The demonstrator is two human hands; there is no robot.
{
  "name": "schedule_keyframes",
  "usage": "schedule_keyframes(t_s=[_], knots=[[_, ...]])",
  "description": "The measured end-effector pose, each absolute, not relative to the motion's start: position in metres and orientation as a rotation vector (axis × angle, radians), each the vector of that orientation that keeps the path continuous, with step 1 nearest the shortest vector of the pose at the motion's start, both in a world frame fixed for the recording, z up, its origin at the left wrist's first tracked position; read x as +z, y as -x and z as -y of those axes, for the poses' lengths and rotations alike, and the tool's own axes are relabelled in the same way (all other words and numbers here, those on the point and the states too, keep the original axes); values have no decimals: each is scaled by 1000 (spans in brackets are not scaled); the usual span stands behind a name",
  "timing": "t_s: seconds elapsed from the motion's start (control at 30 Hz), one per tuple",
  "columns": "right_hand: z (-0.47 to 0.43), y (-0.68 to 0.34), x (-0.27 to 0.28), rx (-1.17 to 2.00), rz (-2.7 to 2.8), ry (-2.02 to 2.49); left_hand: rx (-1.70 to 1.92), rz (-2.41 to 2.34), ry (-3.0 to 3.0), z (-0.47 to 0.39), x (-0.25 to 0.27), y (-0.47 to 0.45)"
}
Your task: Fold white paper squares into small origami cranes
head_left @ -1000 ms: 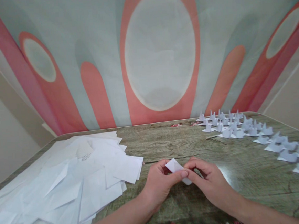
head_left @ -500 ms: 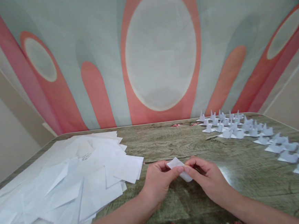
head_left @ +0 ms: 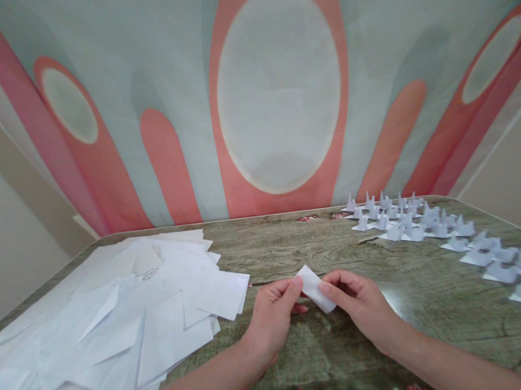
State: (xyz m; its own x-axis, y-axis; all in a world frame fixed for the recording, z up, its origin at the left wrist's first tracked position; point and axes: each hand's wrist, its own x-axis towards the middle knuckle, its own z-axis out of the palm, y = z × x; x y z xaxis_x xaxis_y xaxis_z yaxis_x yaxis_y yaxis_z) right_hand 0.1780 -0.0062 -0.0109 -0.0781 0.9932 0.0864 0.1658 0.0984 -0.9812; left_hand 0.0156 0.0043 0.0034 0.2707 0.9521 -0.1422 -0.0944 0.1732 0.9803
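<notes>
A small folded piece of white paper (head_left: 315, 289) is held slantwise between my two hands, above the front middle of the table. My left hand (head_left: 274, 311) pinches its upper left edge, the thumb lying on top near the corner. On the other side, my right hand (head_left: 362, 307) grips the right edge with the thumb on the paper's face and the fingers curled behind. Details of the folds are too small to make out.
Loose white paper sheets (head_left: 171, 322) are heaped across the left of the wood-patterned table (head_left: 269, 248). Several folded white paper figures (head_left: 438, 223) stand in rows along the right side. A patterned backdrop (head_left: 288, 202) hangs behind the far edge.
My left thumb has slid away from my right thumb, up toward the paper's left corner. More of the folded paper's face now shows between the hands.
</notes>
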Motion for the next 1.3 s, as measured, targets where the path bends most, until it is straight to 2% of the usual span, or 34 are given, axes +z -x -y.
schedule_keyframes(t_s=[0.23,0.57,0.93,1.3], knots=[[6,-178,-13,1099,1430,1231,974,-998,-1073,-6,2,-18],[9,-176,-10,1159,1439,1189,791,-1042,-1210,-5,3,-19],[4,-178,-16,1180,1359,1186,846,-1060,-1239,-6,-1,-19],[9,-175,-12,1226,1376,1128,680,-1040,-1457,-5,1,-19]])
